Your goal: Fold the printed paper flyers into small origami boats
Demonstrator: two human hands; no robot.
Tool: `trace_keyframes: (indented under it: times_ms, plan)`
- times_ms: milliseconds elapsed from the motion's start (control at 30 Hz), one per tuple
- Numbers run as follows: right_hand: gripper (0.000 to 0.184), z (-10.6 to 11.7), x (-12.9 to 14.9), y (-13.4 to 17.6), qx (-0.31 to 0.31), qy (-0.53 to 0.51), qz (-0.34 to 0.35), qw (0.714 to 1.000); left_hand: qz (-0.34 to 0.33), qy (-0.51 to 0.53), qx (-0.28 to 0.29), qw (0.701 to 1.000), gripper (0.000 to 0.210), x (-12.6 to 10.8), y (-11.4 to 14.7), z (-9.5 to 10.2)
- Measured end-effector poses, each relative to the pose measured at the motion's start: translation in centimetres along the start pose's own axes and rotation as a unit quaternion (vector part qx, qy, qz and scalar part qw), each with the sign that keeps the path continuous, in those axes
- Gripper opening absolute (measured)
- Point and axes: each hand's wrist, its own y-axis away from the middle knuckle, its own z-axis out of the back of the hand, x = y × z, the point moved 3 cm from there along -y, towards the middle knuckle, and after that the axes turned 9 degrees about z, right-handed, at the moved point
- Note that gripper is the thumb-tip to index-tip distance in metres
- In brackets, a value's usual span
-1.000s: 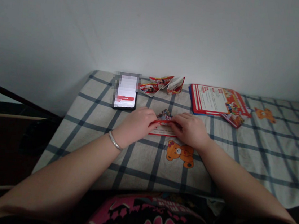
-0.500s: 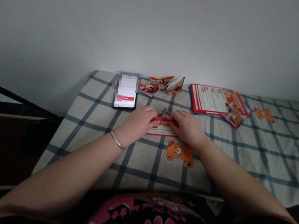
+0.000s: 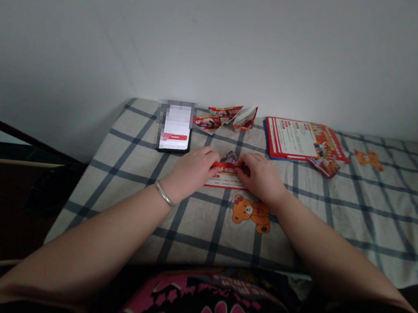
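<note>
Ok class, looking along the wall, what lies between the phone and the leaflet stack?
The folded red-and-white paper pieces lie between the phone and the leaflet stack, on the checked cloth; the head view shows it.

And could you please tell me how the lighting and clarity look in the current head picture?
Head view: dim overall, darkest at the lower left; head view: smartphone screen brightly lit, partly masked by pixelation; head view: small print on the handheld paper sheet too soft to read.

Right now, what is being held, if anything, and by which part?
A folded printed sheet, by its red band: the left hand toward the left end, the right hand toward the right.
</note>
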Motion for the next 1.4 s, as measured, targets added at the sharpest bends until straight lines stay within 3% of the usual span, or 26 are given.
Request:
trace_keyframes:
  times_ms: [367,700,833,967,1133,1400]
  plan:
    - [0.035,-0.3,0.2,-0.2,0.004,0.014,0.007,1.0,-0.001,0.027,-0.009,1.0,0.009,0.1,-0.1,0.1]
    - [0.033,-0.5,-0.4,-0.5,0.003,-0.007,-0.016,1.0,-0.015,0.036,0.0,0.999,0.015,0.2,0.0,0.2]
    - [0.033,-0.4,-0.5,-0.6,0.003,-0.009,-0.016,1.0,-0.045,0.027,-0.005,0.999,0.027,0.3,0.3,0.2]
    - [0.028,-0.4,-0.7,-0.7,0.006,-0.022,-0.016,1.0,-0.077,0.007,-0.007,0.997,0.023,0.5,0.6,-0.1]
    - [0.017,-0.4,-1.1,-0.7,0.01,-0.046,-0.023,0.999,-0.066,-0.011,-0.013,0.998,0.023,0.5,0.6,0.1]
    - [0.018,-0.4,-1.1,-0.7,0.012,-0.033,-0.023,0.999,-0.055,-0.053,0.015,0.997,0.03,0.7,1.1,0.8]
